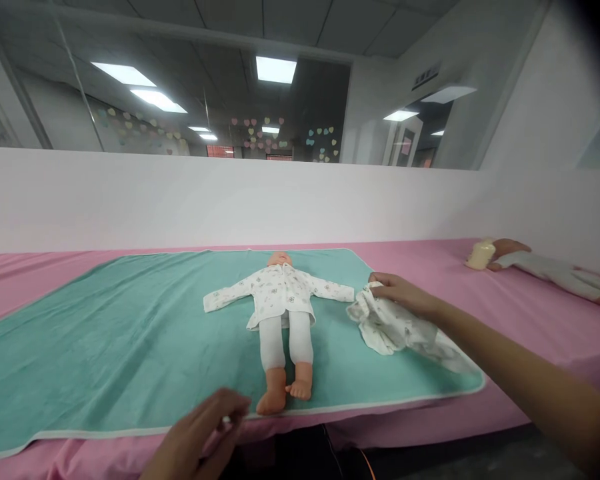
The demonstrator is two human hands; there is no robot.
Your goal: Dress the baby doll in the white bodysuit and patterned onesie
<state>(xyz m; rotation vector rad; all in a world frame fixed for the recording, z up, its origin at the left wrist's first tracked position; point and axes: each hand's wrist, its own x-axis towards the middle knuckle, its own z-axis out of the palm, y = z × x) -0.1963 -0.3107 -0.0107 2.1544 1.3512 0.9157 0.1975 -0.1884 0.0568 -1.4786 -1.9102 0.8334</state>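
Observation:
A baby doll [283,293] lies on its back in a white printed wrap top, sleeves spread wide, with white legs and bare feet. Beside the doll's sleeve on the right, my right hand [400,293] pinches a crumpled white printed baby garment [385,327]. Its lower end trails over the mat and is blurred. My left hand [205,427] hovers at the front edge, left of the doll's feet. Its fingers are loosely bent with the thumb apart, and nothing shows in them.
A teal mat [145,347] with a white border covers part of the pink-sheeted table [415,257]. On the far right, a second doll [550,267] lies beside a cream bottle-like object [480,255]. A white wall [220,200] with windows above it stands behind.

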